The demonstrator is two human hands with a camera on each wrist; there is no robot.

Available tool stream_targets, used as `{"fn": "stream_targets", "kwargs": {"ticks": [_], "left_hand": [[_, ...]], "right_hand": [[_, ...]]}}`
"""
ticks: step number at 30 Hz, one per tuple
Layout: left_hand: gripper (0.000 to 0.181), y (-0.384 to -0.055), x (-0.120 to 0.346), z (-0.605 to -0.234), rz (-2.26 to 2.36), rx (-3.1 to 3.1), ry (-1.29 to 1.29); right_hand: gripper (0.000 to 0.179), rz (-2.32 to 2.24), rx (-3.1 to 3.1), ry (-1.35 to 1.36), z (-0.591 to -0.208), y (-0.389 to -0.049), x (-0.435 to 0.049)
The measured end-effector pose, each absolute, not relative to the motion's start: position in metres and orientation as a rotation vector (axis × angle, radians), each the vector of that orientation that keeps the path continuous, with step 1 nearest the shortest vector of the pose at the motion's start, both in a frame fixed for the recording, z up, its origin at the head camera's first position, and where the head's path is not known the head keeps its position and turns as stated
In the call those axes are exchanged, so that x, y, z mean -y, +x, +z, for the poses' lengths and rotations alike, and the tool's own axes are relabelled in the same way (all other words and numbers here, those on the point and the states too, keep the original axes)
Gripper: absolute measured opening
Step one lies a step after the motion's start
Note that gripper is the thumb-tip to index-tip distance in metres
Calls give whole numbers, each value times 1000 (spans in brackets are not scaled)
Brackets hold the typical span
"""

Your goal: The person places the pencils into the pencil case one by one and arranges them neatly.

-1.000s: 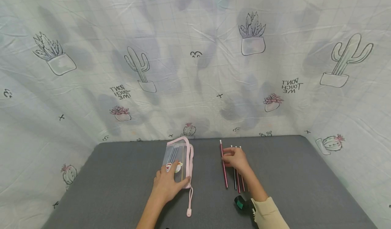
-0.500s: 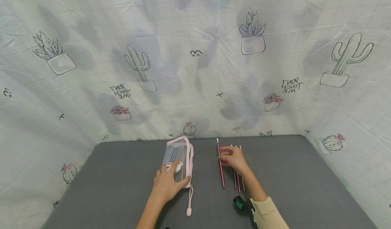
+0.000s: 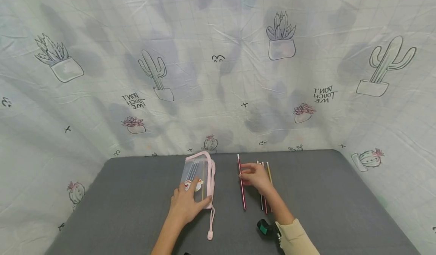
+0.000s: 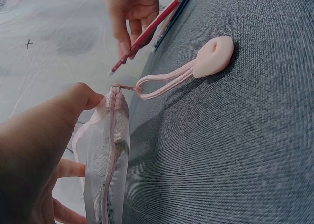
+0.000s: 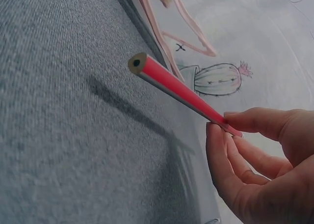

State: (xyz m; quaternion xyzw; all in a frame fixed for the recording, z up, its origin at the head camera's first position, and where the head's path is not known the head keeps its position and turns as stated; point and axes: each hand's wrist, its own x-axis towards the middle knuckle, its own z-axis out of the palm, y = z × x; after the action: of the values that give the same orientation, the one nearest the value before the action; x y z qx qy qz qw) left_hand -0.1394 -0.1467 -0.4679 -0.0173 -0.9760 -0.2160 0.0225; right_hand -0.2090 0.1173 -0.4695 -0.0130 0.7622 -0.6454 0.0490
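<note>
A clear zip pencil case (image 3: 209, 179) with pink edging lies on the grey table, several slim items showing through it. My left hand (image 3: 185, 206) rests on it with spread fingers, the thumb at the zipper edge. From the zip hangs a pink pull (image 4: 214, 57) on a cord loop. To the right, my right hand (image 3: 257, 177) pinches a red pencil (image 5: 179, 89) between thumb and fingertips. That pencil is raised off the cloth, its unsharpened end towards the wrist camera. Several more pencils (image 3: 265, 204) lie beside and partly under the right hand and forearm.
A black wrist device (image 3: 265, 227) with a green patch sits at the right wrist. Behind the table (image 3: 136, 194) hangs a pale curtain (image 3: 218, 96) printed with cacti, meeting its far edge.
My right hand has carried the red pencil left towards the pencil case, widening its distance from the other pencils. A yellow pencil there has come into clearer view. My left hand stays in place.
</note>
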Motion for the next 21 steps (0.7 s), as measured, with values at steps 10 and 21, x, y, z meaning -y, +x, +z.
{"fn": "stream_targets", "kwargs": {"ticks": [10,21], "left_hand": [[86,-141,148,-471,-677,3019,-43],[86,-141,147,-470,-675,3021,-44]], "right_hand": [[37,-1972,-2334,-23,-471,-209,-104],[35,-1972,-2321,-21,-470,-209,-97]]}}
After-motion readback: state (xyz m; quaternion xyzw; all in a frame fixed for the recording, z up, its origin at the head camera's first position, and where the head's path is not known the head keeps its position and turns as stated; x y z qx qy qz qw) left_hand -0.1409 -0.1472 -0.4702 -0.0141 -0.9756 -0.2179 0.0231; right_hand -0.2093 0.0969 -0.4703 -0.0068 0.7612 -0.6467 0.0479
